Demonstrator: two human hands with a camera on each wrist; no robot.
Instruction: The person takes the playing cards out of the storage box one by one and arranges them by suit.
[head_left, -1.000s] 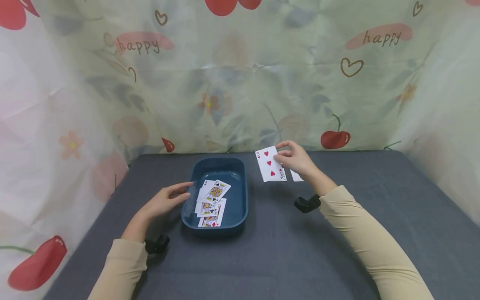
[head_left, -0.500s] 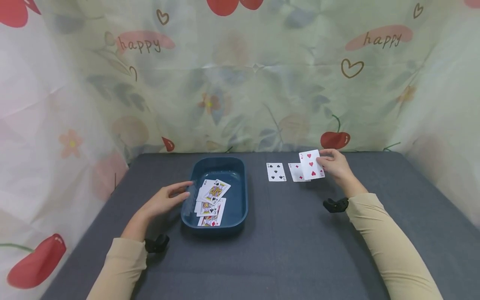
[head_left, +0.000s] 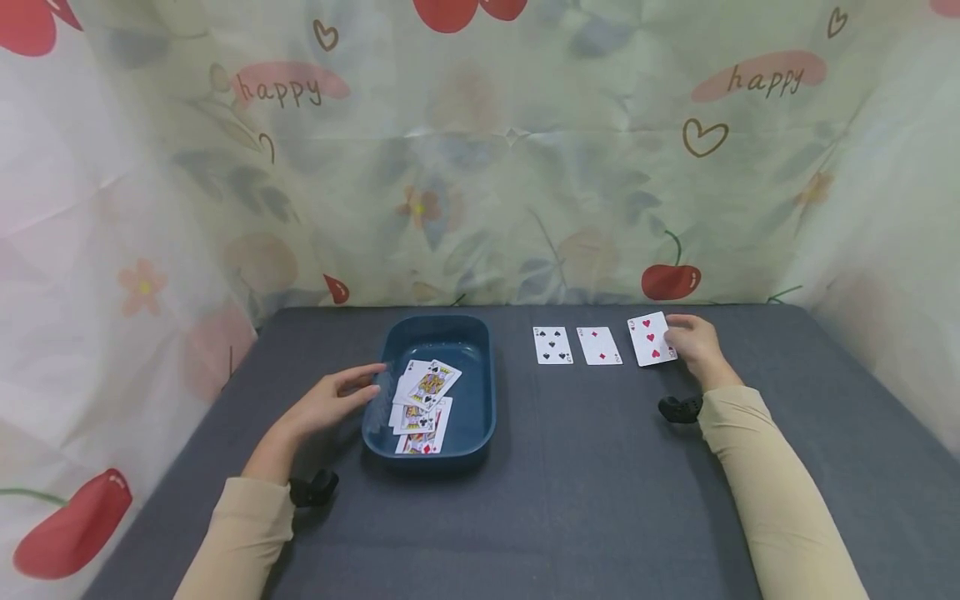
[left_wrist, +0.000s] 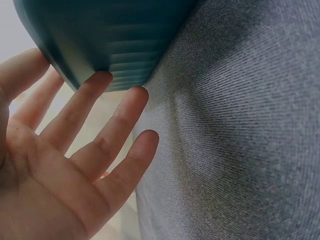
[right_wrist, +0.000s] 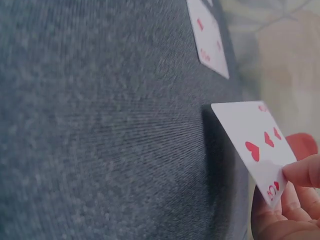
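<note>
My right hand [head_left: 697, 346] pinches the three of hearts [head_left: 651, 340] by its right edge, between thumb and fingers. In the right wrist view, a shadow lies beneath the three of hearts [right_wrist: 260, 142], whose near edge is tilted up off the cloth. To its left, a two of diamonds [head_left: 599, 347] and a spade number card [head_left: 552, 333] lie face up in a row. My left hand [head_left: 330, 402] touches the left side of a blue tray [head_left: 491, 417], its fingers [left_wrist: 102, 145] extended along the outer wall. Several face-up cards [head_left: 423, 421] overlap inside the tray, including face cards.
A dark grey cloth [head_left: 555, 500] covers the table. Patterned curtains [head_left: 480, 208] stand behind the table and along both sides. Each wrist wears a small black device [head_left: 315, 488].
My right hand has carried the three of hearts to the right and lowered it beside the two of diamonds, uncovering the other two cards. The left hand stays at the tray.
</note>
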